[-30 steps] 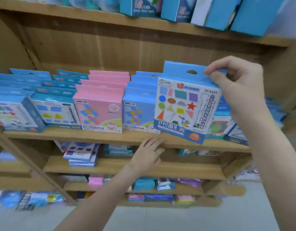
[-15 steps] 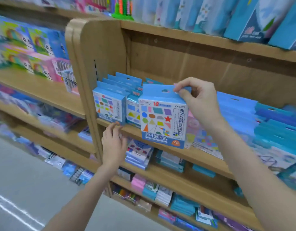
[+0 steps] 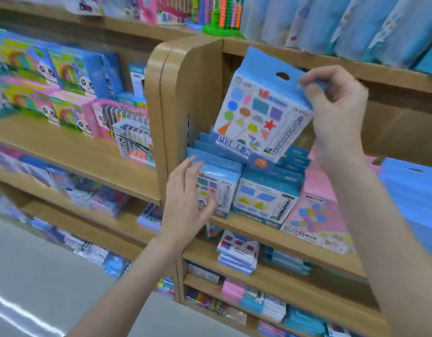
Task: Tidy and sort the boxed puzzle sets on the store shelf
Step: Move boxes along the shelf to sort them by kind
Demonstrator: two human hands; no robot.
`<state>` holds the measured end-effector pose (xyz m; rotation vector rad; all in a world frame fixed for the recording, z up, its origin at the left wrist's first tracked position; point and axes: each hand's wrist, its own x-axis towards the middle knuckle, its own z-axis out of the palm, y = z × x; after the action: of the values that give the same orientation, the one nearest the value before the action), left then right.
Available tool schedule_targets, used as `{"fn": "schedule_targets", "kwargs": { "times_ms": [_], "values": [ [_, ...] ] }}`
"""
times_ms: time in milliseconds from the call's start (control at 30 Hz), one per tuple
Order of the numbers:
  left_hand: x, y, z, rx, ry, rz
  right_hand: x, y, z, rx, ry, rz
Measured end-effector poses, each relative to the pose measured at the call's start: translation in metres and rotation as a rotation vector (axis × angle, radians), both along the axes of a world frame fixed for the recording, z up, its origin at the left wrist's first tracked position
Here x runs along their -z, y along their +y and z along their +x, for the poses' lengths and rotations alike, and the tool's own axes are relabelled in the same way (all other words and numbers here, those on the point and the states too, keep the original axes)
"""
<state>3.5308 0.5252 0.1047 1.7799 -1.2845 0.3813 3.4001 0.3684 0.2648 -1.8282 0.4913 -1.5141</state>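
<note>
right hand (image 3: 336, 110) pinches the shapes box (image 3: 261, 117) by its hanger tab at 1 o'clock; left hand (image 3: 185, 203), fingers loose, touches the front box (image 3: 220, 188); thin pinch, box could easily swing loose

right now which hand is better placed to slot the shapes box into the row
Right. The right hand already pinches the shapes box by its hang tab, above the matching row. The left hand lies open against that row.

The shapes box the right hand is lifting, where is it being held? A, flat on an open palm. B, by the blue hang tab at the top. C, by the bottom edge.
B: the right hand pinches the blue hang tab at the top of the shapes box, beside its hanging hole.
</note>
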Motion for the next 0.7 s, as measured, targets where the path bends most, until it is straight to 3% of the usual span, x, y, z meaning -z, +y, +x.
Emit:
{"fn": "schedule_targets", "kwargs": {
  "times_ms": [67, 233, 367, 567, 700],
  "values": [
    [-0.009, -0.016, 0.004, 0.023, -0.098, 0.094, -0.019, -0.016, 0.011, 0.084, -0.007, -0.111],
    [-0.017, -0.042, 0.019, 0.023, -0.253, 0.284, -0.008, -0.058, 0.072, 0.130, 0.250, -0.238],
    [-0.013, -0.041, 0.024, 0.033, -0.295, 0.315, 0.017, -0.089, 0.098, 0.116, 0.329, -0.129],
    [-0.009, -0.042, 0.027, 0.035, -0.319, 0.289, 0.032, -0.112, 0.097, 0.039, 0.212, 0.236],
    [-0.005, -0.044, 0.027, 0.026, -0.318, 0.271, 0.063, -0.106, 0.095, -0.101, 0.522, 0.319]
  ]
}}
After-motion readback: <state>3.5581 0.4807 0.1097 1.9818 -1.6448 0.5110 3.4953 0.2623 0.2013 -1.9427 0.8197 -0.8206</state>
